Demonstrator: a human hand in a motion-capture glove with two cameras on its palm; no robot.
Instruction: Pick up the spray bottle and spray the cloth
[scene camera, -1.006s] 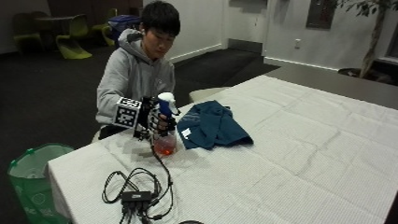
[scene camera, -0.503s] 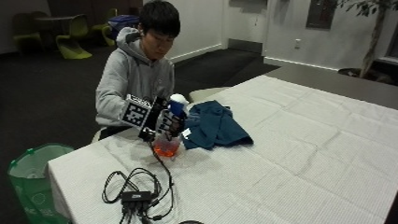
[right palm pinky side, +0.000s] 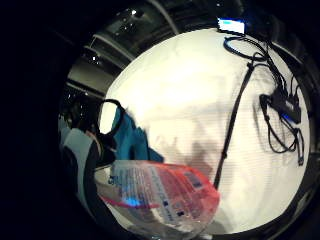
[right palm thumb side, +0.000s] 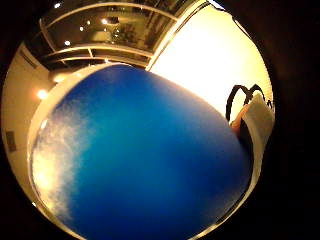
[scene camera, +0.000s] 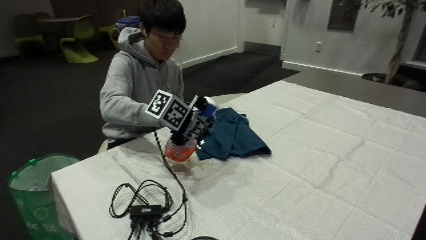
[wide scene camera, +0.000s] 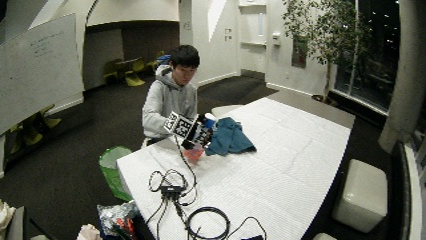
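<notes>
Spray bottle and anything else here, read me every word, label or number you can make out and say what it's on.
Spray bottle held in the right hand: printed label on its clear body, too blurred to read.
Whiteboard on the wall: faint writing, too small to read.
Nothing else legible.

A white-clothed surface (scene camera: 319, 165) carries a tangle of black cables around a small black hub (scene camera: 146, 210) near its front corner, while a green bin (scene camera: 33, 195) stands on the dark floor beside it and yellow-green chairs (scene camera: 76, 42) sit far behind.
</notes>
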